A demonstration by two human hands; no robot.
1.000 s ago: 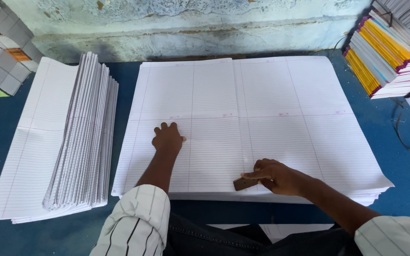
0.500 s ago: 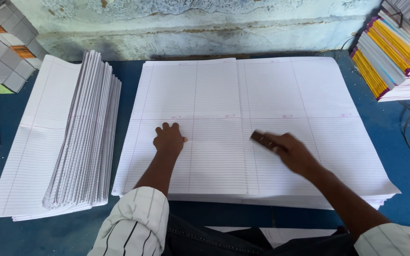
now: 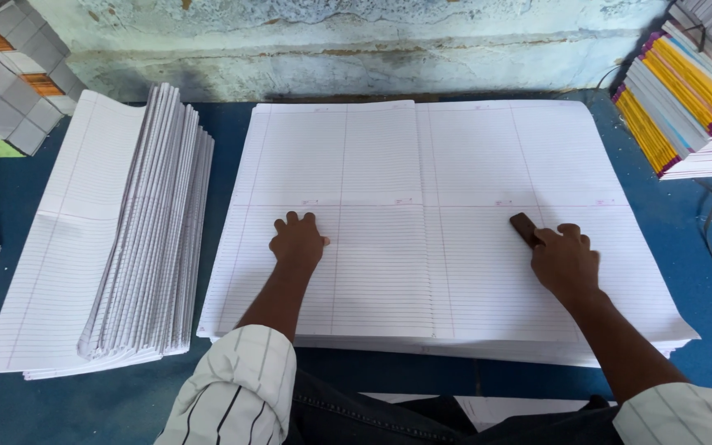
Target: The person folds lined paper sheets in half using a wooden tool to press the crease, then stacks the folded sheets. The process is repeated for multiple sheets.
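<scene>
I look down from the head camera at a blue counter (image 3: 224,156) with a big stack of lined paper sheets (image 3: 422,165) lying flat in the middle of it. My left hand (image 3: 297,243) rests palm down on the top sheet, left of the centre fold line, fingers (image 3: 292,219) close together and holding nothing. My right hand (image 3: 566,262) sits on the right half of the same sheet, fingers curled over a small dark brown block (image 3: 524,228) and pressing it against the paper. The block pokes out from under the fingertips toward the upper left, its long axis slanting from lower right to upper left, so it lies between my two hands but touches only the right one (the left is well apart from it). To the left of the stack, a pile of folded sheets (image 3: 154,231) stands fanned on its edges atop more flat paper. Bound notebooks with yellow and purple edges (image 3: 677,107) are piled at the far right corner. A rough pale wall (image 3: 356,41) runs behind the counter.
</scene>
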